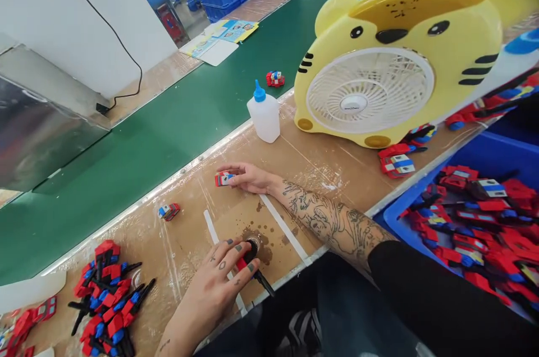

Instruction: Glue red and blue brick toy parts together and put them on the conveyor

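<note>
My left hand is closed on a red toy part with a black rod that sticks out past the thumb. Its fingertips are beside a dark round piece on the bench, ringed by oily brown spots; whether the toy part touches it I cannot tell. Farther forward, my right hand pinches a small red, white and blue toy car piece between thumb and fingers. A similar small toy car piece lies on the bench to the left of both hands.
A pile of red, blue and black toy parts lies at left. Behind my right hand stand a white squeeze bottle and a yellow fan. A blue bin of parts is at right. The green conveyor belt carries another toy piece.
</note>
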A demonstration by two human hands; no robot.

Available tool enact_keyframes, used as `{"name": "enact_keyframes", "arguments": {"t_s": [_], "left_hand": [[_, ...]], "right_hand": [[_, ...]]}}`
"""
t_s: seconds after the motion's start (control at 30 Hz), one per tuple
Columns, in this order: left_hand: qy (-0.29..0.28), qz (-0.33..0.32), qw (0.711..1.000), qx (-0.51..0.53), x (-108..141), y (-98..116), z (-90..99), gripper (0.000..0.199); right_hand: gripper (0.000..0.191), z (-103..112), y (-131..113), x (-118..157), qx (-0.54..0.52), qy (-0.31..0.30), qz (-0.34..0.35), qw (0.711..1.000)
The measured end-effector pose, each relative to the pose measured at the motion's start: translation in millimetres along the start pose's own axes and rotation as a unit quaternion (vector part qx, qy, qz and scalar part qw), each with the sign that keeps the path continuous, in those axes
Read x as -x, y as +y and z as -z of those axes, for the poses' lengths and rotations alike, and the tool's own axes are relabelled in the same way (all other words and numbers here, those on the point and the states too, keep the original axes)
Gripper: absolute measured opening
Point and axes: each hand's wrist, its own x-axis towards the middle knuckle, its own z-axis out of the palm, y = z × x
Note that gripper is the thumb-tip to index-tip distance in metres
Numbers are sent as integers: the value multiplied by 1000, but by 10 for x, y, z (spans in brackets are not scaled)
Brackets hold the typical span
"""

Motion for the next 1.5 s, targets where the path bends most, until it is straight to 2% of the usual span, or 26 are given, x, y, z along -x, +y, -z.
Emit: {"name": "enact_keyframes", "arguments": {"t_s": [0.1,0.23,0.43,0.53,0.6,0.67,0.73,0.77,0.8,0.87,0.93,0.97,1.0,1.07,1.13,1.23,1.33,1.43,1.5], "left_hand": [[-30,-14,999,-16,-97,5,22,44],[-40,-12,999,-13,-130,10,21,40],[-40,5,999,4,-94,49,8,44],[-9,31,999,35,-42,52,-36,45],[39,65,994,80,8,33,-81,45],[92,123,975,159,54,-1,-136,43],[152,206,929,269,75,-52,-204,36],[192,252,890,328,68,-85,-242,33],[241,296,841,385,49,-125,-283,31],[347,363,720,478,-25,-224,-356,33],[434,389,610,537,-130,-339,-402,41],[464,392,569,555,-184,-395,-412,43],[485,392,539,566,-235,-446,-415,45],[503,391,509,579,-315,-527,-407,45],[500,393,512,578,-364,-579,-402,45],[471,402,544,567,-396,-634,-421,47],[447,421,572,544,-411,-700,-461,52],[428,441,583,531,-443,-775,-496,51],[418,445,591,527,-489,-807,-508,44]], "right_hand": [[47,-7,-6,-6,-18,14,15,1000],[52,-37,-23,12,-47,0,6,999],[51,-5,-6,19,-7,-25,-15,1000],[49,16,0,9,16,-27,1,1000],[48,9,-5,10,10,-27,12,1000],[49,-18,-10,21,-11,-21,12,1000],[52,-56,-8,41,-29,-16,2,999],[53,-75,-2,51,-32,-15,-5,999],[53,-90,7,61,-31,-16,-12,999],[54,-107,29,76,-23,-19,-22,999],[55,-106,47,81,-16,-14,-22,1000],[56,-102,51,82,-13,-9,-22,1000],[57,-99,51,81,-10,-4,-22,1000],[58,-96,47,80,-3,2,-21,1000],[59,-102,44,78,4,0,-19,1000],[59,-116,67,70,23,0,-14,1000],[59,-116,115,57,92,21,15,995],[66,-108,156,55,224,44,47,972],[67,-121,166,67,327,57,75,940]]}}
